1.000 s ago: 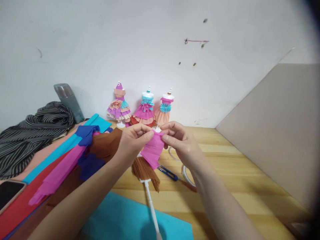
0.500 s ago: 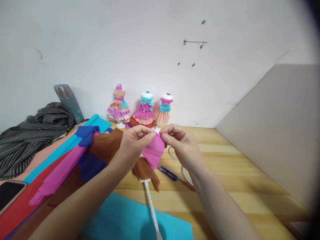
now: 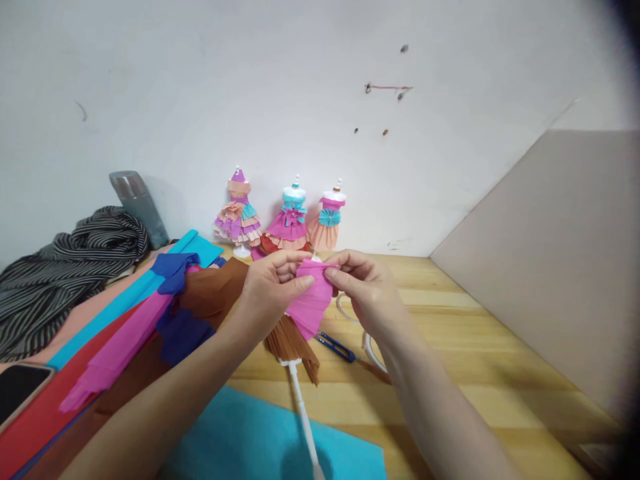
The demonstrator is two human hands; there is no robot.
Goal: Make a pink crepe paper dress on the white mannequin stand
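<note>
Between my hands is a pleated piece of pink crepe paper (image 3: 313, 303). My left hand (image 3: 275, 287) pinches its upper left edge between thumb and fingers. On the other side my right hand (image 3: 357, 283) is closed on the upper right corner. Just beneath the pink paper lies a small white dress-form stand (image 3: 301, 403) with a pleated brown crepe paper skirt (image 3: 293, 343) around it. The upper part of that form is hidden behind the pink paper and my left hand. A sheet of turquoise paper (image 3: 240, 433) lies under the stand's lower end.
Three small dress forms in paper dresses, one with a blue rosette (image 3: 329, 218), stand against the wall. Blue thread snips (image 3: 337, 347) and a tape roll (image 3: 373, 353) lie by my right wrist. Crepe paper (image 3: 120, 340), a phone (image 3: 23, 393), striped cloth (image 3: 100, 247) and a bottle (image 3: 140, 203) are left.
My left thumb and fingertips have parted slightly, and more of the pink paper's top edge shows. My right fingers have shifted a little to the right along it.
</note>
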